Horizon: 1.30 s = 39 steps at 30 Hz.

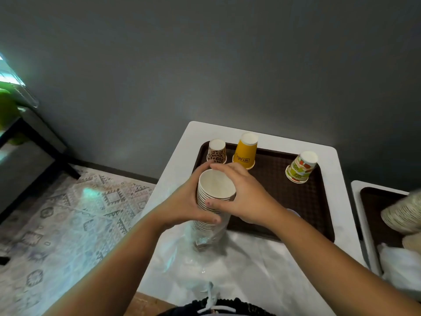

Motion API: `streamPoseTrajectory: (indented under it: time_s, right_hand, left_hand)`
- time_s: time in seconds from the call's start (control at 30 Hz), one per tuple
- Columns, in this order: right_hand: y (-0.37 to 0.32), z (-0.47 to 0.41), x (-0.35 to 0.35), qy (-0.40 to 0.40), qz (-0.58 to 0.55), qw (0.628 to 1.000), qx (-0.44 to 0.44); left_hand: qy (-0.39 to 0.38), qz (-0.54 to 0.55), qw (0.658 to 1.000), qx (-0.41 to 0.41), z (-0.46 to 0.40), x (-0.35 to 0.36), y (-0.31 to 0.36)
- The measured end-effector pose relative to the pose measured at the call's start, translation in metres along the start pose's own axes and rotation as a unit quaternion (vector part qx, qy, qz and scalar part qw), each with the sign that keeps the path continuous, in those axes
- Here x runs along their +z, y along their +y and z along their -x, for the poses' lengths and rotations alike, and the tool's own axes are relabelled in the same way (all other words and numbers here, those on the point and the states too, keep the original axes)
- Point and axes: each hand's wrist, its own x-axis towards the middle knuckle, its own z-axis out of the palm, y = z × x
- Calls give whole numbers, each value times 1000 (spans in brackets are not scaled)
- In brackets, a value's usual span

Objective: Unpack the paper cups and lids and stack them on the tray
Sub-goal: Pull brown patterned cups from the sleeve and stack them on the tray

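A tall stack of nested paper cups (215,190) stands mouth-up near the front left of the brown tray (303,201). Its lower part sits in a clear plastic sleeve (209,236). My left hand (182,201) grips the stack from the left, thumb across its lower rims. My right hand (241,192) grips the top cups from the right, fingers curled over the far rim. Upside down on the tray stand a leopard-print cup (216,151), a yellow cup (246,151) and a green-patterned cup (301,167).
The tray lies on a small white table (180,151) against a dark wall. Crumpled clear plastic (239,265) covers the table's front. At the right, a second white table (364,215) carries another tray, more stacked cups (403,215) and a white bag (401,263). A patterned rug (68,220) lies left.
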Motion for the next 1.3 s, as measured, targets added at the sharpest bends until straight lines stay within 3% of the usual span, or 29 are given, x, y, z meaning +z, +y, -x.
streamPoseTrajectory:
  time_s: [0.23, 0.5, 0.7, 0.83, 0.9, 0.97, 1.07, 1.2, 1.3]
  right_hand:
    - [-7, -22, -10, -15, 83, 996, 11]
    - [-12, -45, -30, -14, 95, 995, -38]
    - [0, -61, -83, -124, 8, 992, -37]
    - [22, -77, -86, -169, 123, 977, -37]
    - [34, -85, -73, -169, 114, 979, -28]
    - [45, -94, -59, -133, 11, 991, -2]
    - [60, -115, -38, -16, -129, 990, 51]
    - [80, -151, -11, 105, -236, 961, 97]
    - [94, -172, 4, 143, -244, 952, 116]
  left_hand:
    - [127, -3, 992, -23, -19, 7, -2]
    - [179, 50, 982, -22, -24, 11, -1]
    - [189, 43, 980, -41, -29, 2, -4]
    - [207, 29, 976, -54, -35, -2, -7]
    - [214, 29, 974, -64, -38, -4, -9]
    - [224, 32, 972, -68, -40, -7, -11]
    - [225, 38, 971, -77, -43, -13, -12]
    - [215, 38, 971, -92, -45, -15, -14]
    - [212, 29, 972, -93, -48, -15, -14]
